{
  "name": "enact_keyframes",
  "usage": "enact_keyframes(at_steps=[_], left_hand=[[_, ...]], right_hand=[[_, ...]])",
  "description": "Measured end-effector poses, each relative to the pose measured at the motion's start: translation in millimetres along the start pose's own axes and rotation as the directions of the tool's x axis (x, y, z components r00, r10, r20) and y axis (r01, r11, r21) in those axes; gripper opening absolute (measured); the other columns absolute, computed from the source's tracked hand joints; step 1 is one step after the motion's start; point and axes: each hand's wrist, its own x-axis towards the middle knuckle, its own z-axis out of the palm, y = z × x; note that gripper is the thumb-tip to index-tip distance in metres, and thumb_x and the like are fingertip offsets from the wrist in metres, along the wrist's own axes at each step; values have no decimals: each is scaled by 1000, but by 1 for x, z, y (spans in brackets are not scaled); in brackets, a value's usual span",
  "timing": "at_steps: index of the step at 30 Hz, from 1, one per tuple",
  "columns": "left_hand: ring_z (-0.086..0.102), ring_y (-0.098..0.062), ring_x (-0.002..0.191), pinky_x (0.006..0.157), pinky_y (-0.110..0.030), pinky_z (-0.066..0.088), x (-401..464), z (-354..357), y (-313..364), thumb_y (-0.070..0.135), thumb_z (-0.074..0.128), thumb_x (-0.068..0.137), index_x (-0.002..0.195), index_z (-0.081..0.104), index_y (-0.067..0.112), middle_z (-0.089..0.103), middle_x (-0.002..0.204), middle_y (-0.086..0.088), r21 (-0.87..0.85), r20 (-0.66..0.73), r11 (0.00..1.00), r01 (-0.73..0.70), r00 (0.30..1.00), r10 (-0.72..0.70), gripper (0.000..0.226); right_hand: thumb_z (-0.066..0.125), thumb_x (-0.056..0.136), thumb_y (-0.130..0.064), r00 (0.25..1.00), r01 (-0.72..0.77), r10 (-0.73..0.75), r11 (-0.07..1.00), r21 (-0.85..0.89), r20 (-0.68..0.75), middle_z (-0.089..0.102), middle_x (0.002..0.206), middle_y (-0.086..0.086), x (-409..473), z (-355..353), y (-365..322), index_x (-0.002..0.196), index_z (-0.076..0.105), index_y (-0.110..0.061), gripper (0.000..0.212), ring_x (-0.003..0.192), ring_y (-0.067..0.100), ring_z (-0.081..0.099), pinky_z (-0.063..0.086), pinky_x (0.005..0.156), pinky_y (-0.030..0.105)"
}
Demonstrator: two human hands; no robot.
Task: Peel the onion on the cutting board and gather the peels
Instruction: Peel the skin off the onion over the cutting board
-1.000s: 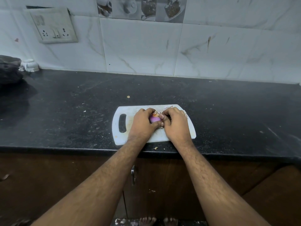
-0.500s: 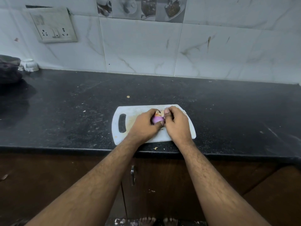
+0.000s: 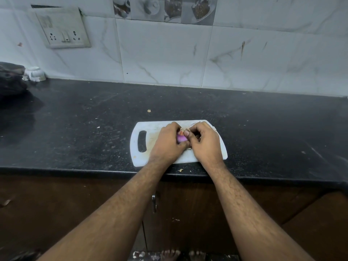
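Note:
A small purple onion (image 3: 181,138) sits over the white cutting board (image 3: 145,129), mostly hidden between my two hands. My left hand (image 3: 166,143) grips the onion from the left with curled fingers. My right hand (image 3: 204,143) pinches the dry orange-brown skin at the onion's top with thumb and fingertips. Pale peel scraps (image 3: 213,129) lie at the board's far right edge, partly hidden behind my right hand.
The board lies near the front edge of a black stone counter (image 3: 75,129). A peel bit (image 3: 180,170) lies on the counter in front of the board, another crumb (image 3: 149,110) behind it. A dark bundle (image 3: 11,78) and a white cup (image 3: 35,73) sit far left.
My right thumb and fingers have shifted on the onion's top, working at the skin. My left hand keeps its hold; the onion has turned slightly between the hands.

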Motion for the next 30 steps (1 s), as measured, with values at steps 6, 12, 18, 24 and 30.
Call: enact_keyframes(at_steps=[6, 12, 18, 24, 30], left_hand=[[63, 3, 93, 74, -4, 43, -1, -7, 0, 18, 75, 88, 114, 59, 24, 70, 100, 13, -167, 116, 986, 10, 993, 10, 31], [62, 3, 87, 73, -6, 43, -1, -6, -1, 17, 81, 81, 106, 64, 22, 69, 94, 13, -164, 49, 986, -22, 998, 30, 31], [62, -15, 86, 74, -27, 46, 0, -2, -5, 26, 78, 78, 93, 58, 23, 68, 89, 4, -139, -12, 990, -23, 1000, 22, 25], [51, -22, 93, 70, -29, 38, -2, -2, -3, 42, 74, 76, 91, 49, 27, 54, 91, -2, -40, -82, 999, 34, 996, -37, 32], [44, -21, 103, 84, -36, 46, -2, -3, 1, 39, 65, 89, 89, 60, 20, 45, 92, -1, 39, 25, 998, 54, 998, -55, 20]], right_hand=[[63, 98, -20, 1000, -5, 5, 997, -75, -6, 60, 96, -8, 4, 4, 7, 92, 62, -15, 8, 91, 15, 56, 47, 88, 39], [49, 104, -19, 995, 11, 9, 980, -199, 99, 53, 106, -6, 5, 6, 7, 106, 62, -11, 15, 99, 16, 46, 27, 77, 26], [43, 104, -16, 983, 35, 13, 967, -254, 186, 55, 119, 5, 6, 8, 9, 114, 56, -8, 18, 114, 23, 48, 44, 91, 40], [45, 105, -25, 986, -6, 42, 976, -218, 160, 56, 113, 1, 5, 8, 7, 112, 57, -11, 20, 108, 20, 52, 44, 87, 36], [57, 101, -35, 993, -42, 46, 998, -41, 113, 64, 109, -9, 5, 6, 5, 112, 65, -19, 21, 97, 8, 59, 44, 83, 25]])
